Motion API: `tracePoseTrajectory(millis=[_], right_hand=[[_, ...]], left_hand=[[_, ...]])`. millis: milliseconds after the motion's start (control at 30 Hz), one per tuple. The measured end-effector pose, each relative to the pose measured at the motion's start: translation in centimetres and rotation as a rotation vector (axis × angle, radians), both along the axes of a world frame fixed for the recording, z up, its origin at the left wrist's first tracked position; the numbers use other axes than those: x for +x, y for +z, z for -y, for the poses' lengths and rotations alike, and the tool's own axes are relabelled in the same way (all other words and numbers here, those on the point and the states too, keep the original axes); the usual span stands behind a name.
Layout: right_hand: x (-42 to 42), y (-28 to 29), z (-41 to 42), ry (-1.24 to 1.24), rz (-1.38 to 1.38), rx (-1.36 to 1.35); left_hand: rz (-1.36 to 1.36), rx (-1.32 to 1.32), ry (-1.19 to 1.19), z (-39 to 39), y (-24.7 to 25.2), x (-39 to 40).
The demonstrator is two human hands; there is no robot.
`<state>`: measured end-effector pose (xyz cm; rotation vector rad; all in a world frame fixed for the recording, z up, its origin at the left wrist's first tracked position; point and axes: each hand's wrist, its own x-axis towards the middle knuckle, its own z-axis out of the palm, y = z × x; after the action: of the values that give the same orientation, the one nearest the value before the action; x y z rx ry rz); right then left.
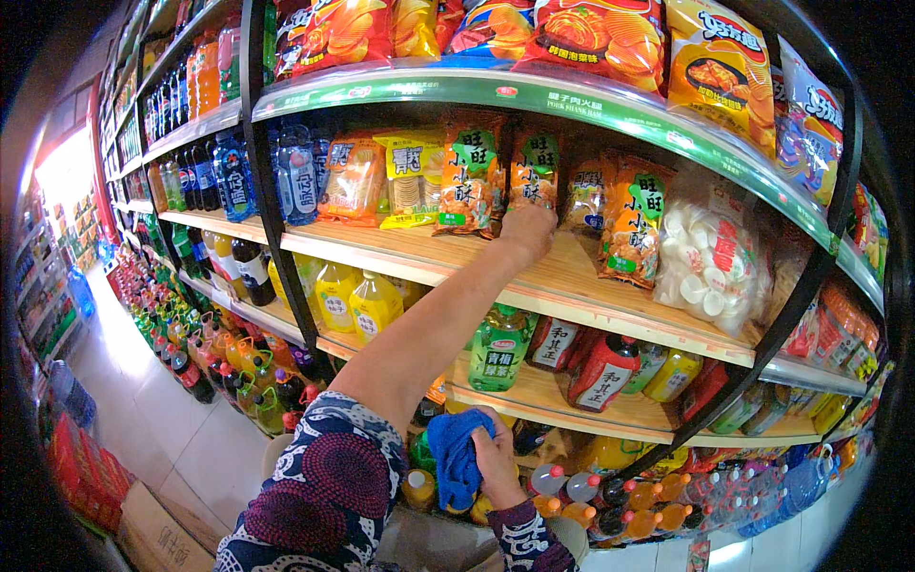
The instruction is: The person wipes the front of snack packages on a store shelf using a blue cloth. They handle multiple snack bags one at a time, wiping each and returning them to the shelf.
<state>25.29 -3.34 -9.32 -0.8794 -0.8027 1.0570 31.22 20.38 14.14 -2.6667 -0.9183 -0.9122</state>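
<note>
My left hand (529, 230) reaches up to the wooden shelf (457, 250), its fingers closed at the lower end of an orange snack bag (535, 168). A similar orange snack bag (468, 179) stands just left of it. Further right, another orange bag (632, 222) leans beside a clear bag of white round pieces (708, 264). Low before me, my right hand (498, 454) grips a bunched blue cloth (457, 457). Yellow (414, 175) and orange packets (350, 179) stand left on the same shelf. The fingertips of my left hand are partly hidden.
Large chip bags (600, 43) fill the shelf above, behind a green edge strip (429, 89). Bottled drinks (500, 350) stand on the shelf below, with more bottles (572, 490) on the floor. A black upright post (268, 164) rises at left. A cardboard box (161, 533) lies at lower left.
</note>
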Motion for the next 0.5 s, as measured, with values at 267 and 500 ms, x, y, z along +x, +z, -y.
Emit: tracePoseTrajectory(millis=[267, 500], right_hand=[[0.3, -0.1, -0.2, -0.048, 0.108, -0.025], [0.6, 0.1, 0.2, -0.022, 0.046, 0.018]], left_hand=[[-0.033, -0.048, 0.128, -0.9, 0.5, 0.0], [0.052, -0.038, -0.015, 2.5, 1.5, -1.6]])
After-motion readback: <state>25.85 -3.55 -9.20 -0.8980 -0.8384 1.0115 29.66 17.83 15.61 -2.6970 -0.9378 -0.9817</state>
